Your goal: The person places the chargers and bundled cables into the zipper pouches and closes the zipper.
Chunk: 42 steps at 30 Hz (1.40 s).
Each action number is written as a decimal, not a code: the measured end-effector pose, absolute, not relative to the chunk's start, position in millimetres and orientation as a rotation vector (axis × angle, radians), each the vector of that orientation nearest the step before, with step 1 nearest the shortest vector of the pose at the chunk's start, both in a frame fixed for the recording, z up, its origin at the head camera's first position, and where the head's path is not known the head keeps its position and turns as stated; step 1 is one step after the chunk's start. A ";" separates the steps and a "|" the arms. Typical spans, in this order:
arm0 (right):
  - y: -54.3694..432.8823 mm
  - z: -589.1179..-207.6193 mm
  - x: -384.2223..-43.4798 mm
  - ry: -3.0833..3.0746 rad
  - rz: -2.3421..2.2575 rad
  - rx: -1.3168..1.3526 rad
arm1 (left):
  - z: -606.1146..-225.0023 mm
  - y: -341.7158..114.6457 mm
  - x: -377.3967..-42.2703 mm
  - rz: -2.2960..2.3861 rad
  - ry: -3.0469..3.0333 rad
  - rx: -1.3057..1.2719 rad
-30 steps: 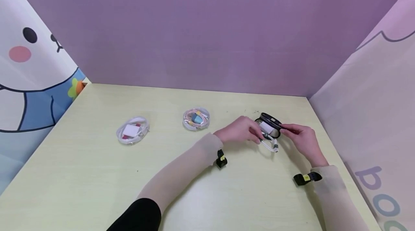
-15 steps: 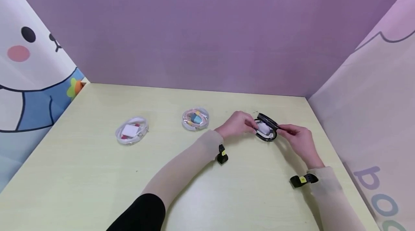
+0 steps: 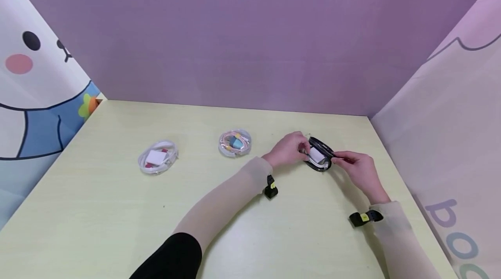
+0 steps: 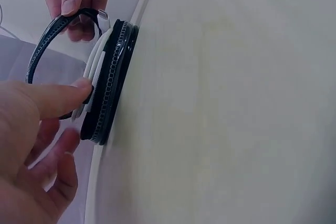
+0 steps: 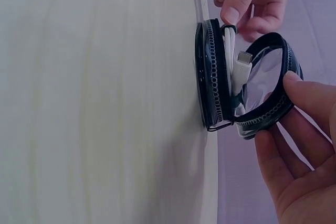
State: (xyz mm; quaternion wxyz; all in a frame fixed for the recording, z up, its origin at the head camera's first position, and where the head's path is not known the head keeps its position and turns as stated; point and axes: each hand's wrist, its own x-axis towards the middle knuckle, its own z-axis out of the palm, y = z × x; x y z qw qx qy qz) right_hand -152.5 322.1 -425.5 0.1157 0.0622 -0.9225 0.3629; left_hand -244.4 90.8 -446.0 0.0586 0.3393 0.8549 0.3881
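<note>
A small round black-edged zip case [image 3: 321, 142] stands unzipped on the table at the right, its clear lid [image 5: 268, 77] raised. My right hand [image 3: 358, 170] pinches the lid's rim between thumb and fingers. Inside the case lie a white plug block [image 3: 316, 155] and a coiled white charging cable [image 4: 96, 56] with dark ties; its metal connector [image 5: 244, 57] pokes up near the lid. My left hand [image 3: 289, 148] is at the case's left side, its thumb and fingertips pinching the cable coil near a dark tie, just inside the rim.
Two clear round cases lie farther left on the pale table [image 3: 235, 218]: one with a pink cable and blue plug [image 3: 235, 142], the other with a white plug and red piece [image 3: 158, 157]. A purple backdrop [image 3: 235, 44] rises behind, with printed panels at both sides.
The white cable that hung loose past the case's front, with its connectors showing, now sits coiled inside it. My left hand has shifted slightly back and left; the right still holds the lid.
</note>
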 end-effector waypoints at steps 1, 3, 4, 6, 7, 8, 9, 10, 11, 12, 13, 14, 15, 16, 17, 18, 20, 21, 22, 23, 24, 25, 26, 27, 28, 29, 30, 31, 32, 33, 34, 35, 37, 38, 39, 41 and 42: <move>322.2 -425.6 -152.5 -2.698 1.066 0.185 | -446.2 90.9 -244.2 1.168 2.615 1.007; 322.1 -425.7 -152.5 -2.687 1.074 0.196 | -447.3 90.8 -244.2 1.171 2.645 0.943; 321.8 -425.7 -152.6 -2.682 1.080 0.207 | -447.9 90.5 -244.3 1.180 2.649 0.904; 321.6 -426.1 -153.2 -2.673 1.092 0.242 | -449.9 89.6 -244.8 1.214 2.633 0.833; 321.4 -426.2 -153.4 -2.668 1.109 0.263 | -451.1 89.3 -245.4 1.231 2.615 0.803; 321.1 -426.4 -153.6 -2.665 1.125 0.288 | -452.2 88.9 -246.0 1.247 2.593 0.782; 320.9 -426.7 -153.9 -2.664 1.136 0.311 | -453.0 88.5 -246.5 1.261 2.570 0.770; 320.5 -426.9 -154.1 -2.661 1.152 0.338 | -453.8 88.4 -247.1 1.279 2.539 0.773; 320.1 -427.0 -154.3 -2.658 1.162 0.365 | -454.6 88.4 -247.7 1.293 2.508 0.787; 319.7 -427.3 -154.5 -2.657 1.172 0.390 | -455.1 88.6 -248.3 1.303 2.476 0.810; 319.0 -427.6 -154.5 -2.658 1.173 0.413 | -455.7 88.8 -248.7 1.307 2.450 0.835; 318.6 -428.0 -154.6 -2.663 1.163 0.436 | -455.7 88.9 -248.8 1.310 2.428 0.867; 318.1 -428.4 -154.5 -2.671 1.152 0.454 | -455.6 89.1 -248.9 1.309 2.412 0.899; 317.6 -428.7 -154.4 -2.683 1.139 0.469 | -455.4 89.3 -248.8 1.304 2.402 0.925; 317.2 -429.0 -154.2 -2.699 1.113 0.480 | -455.2 89.4 -248.7 1.292 2.403 0.942; 316.9 -429.3 -154.1 -2.717 1.088 0.488 | -454.8 89.3 -248.4 1.282 2.407 0.950; 316.6 -429.9 -153.8 -2.747 1.033 0.502 | -454.1 88.7 -247.6 1.265 2.423 0.953; 316.5 -430.2 -153.8 -2.754 1.002 0.511 | -453.8 88.3 -247.3 1.265 2.427 0.947; 316.4 -430.5 -153.9 -2.756 0.974 0.521 | -453.7 87.9 -247.2 1.269 2.428 0.942; 316.3 -430.9 -154.3 -2.752 0.948 0.536 | -453.4 87.4 -246.9 1.279 2.422 0.937; 316.0 -431.1 -154.7 -2.746 0.929 0.546 | -453.3 86.9 -246.7 1.292 2.412 0.931; 315.7 -431.4 -155.1 -2.736 0.909 0.553 | -453.2 86.4 -246.5 1.306 2.400 0.928; 315.5 -431.8 -155.6 -2.727 0.897 0.556 | -453.0 86.0 -246.4 1.321 2.387 0.923; 315.0 -432.0 -156.2 -2.718 0.880 0.556 | -452.9 85.6 -246.3 1.335 2.373 0.917; 314.5 -432.4 -156.8 -2.711 0.871 0.551 | -452.7 85.0 -246.2 1.342 2.364 0.915; 314.0 -432.7 -157.4 -2.706 0.866 0.543 | -452.3 84.6 -246.0 1.349 2.354 0.910; 313.5 -433.0 -157.8 -2.704 0.866 0.534 | -452.2 84.2 -246.0 1.354 2.345 0.904; 313.1 -432.9 -158.0 -2.704 0.863 0.526 | -451.8 83.9 -245.8 1.354 2.341 0.901; 312.8 -433.1 -158.3 -2.707 0.869 0.519 | -451.4 83.6 -245.7 1.353 2.338 0.899; 312.6 -433.2 -158.4 -2.713 0.874 0.513 | -450.7 83.2 -245.4 1.350 2.335 0.896; 312.3 -433.2 -158.4 -2.722 0.884 0.507 | -450.3 82.9 -245.3 1.345 2.332 0.899; 312.2 -433.4 -158.3 -2.730 0.899 0.504 | -450.1 82.5 -245.4 1.334 2.330 0.904; 312.2 -433.8 -158.0 -2.745 0.922 0.504 | -449.3 81.6 -245.2 1.297 2.339 0.933; 312.2 -434.0 -157.6 -2.752 0.940 0.504 | -448.7 80.9 -245.0 1.276 2.345 0.946; 312.1 -433.7 -156.8 -2.760 0.956 0.506 | -448.4 80.2 -244.9 1.253 2.353 0.962; 311.2 -432.5 -154.5 -2.773 0.992 0.515 | -448.1 78.5 -245.1 1.199 2.381 0.995; 310.6 -431.6 -153.2 -2.780 1.004 0.519 | -447.2 77.5 -244.7 1.176 2.394 1.005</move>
